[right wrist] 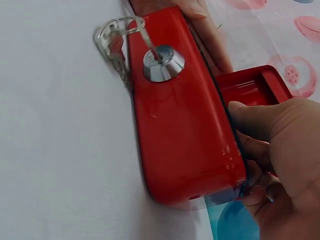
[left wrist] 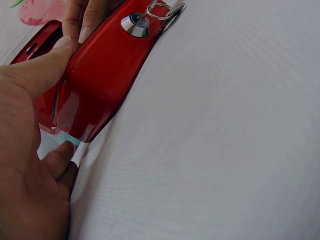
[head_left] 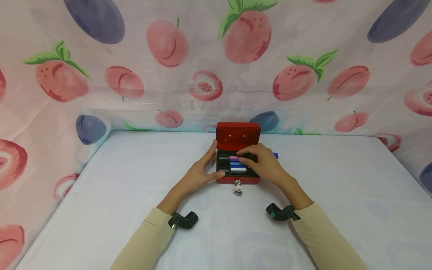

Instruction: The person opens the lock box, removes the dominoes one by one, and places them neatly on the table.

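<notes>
A red metal cash box (head_left: 238, 180) stands on the table, its lid (head_left: 238, 136) raised at the back. Inside is a black tray (head_left: 223, 162). Several slim sticks lie side by side in it, among them a pink stick (head_left: 233, 158), a blue stick (head_left: 237, 164) and a white stick (head_left: 238, 170). My left hand (head_left: 199, 174) spans the box's left end, thumb on the front rim, forefinger stretched towards the lid. My right hand (head_left: 268, 165) reaches over the tray's right side; its thumb and forefinger pinch at the pink stick, whose right end they hide.
Keys on a ring (right wrist: 112, 42) hang from the silver lock (right wrist: 162, 65) on the box's front. A small blue end (head_left: 275, 155) shows beyond my right hand; its whole shape is hidden. A fruit-print cloth (head_left: 209, 56) rises behind the white table (head_left: 135, 168).
</notes>
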`<move>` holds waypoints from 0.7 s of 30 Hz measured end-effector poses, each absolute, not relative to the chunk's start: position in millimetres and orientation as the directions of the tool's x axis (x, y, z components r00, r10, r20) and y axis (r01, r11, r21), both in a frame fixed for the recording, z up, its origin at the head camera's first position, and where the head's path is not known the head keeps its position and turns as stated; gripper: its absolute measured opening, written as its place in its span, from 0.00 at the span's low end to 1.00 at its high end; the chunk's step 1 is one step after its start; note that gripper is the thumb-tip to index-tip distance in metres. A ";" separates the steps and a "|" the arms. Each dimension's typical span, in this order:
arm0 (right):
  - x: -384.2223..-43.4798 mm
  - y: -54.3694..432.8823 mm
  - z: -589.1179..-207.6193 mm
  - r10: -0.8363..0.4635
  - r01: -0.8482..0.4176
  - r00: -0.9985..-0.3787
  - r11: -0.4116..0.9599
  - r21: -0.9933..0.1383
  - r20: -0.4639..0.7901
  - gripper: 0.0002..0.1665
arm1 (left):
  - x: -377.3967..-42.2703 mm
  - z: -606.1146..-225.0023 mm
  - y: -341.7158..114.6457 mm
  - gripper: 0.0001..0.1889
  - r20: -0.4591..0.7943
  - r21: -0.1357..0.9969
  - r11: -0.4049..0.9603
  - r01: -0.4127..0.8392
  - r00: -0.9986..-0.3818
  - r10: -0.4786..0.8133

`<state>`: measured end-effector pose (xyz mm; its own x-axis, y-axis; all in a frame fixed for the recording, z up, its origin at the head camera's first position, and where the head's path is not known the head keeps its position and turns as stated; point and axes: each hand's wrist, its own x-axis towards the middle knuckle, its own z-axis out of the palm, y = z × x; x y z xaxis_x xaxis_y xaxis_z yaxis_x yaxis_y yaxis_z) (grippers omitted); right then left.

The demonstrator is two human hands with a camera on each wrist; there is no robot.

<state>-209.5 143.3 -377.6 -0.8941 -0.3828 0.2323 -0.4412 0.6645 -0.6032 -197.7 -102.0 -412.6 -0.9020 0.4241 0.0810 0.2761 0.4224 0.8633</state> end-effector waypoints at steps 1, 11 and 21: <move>-209.7 143.2 -378.0 -0.382 -0.440 -0.895 0.667 -0.601 0.232 0.15 | -197.7 -412.8 -101.9 0.51 0.081 0.863 0.422 0.277 -0.902 0.425; -211.7 143.5 -380.5 -0.382 -0.434 -0.897 0.672 -0.600 0.221 0.15 | -197.8 -412.7 -101.8 0.50 0.084 0.867 0.416 0.274 -0.903 0.421; -214.1 140.9 -384.3 -0.394 -0.451 -0.890 0.697 -0.557 0.228 0.15 | -198.7 -414.9 -102.6 0.50 0.098 0.864 0.410 0.290 -0.898 0.429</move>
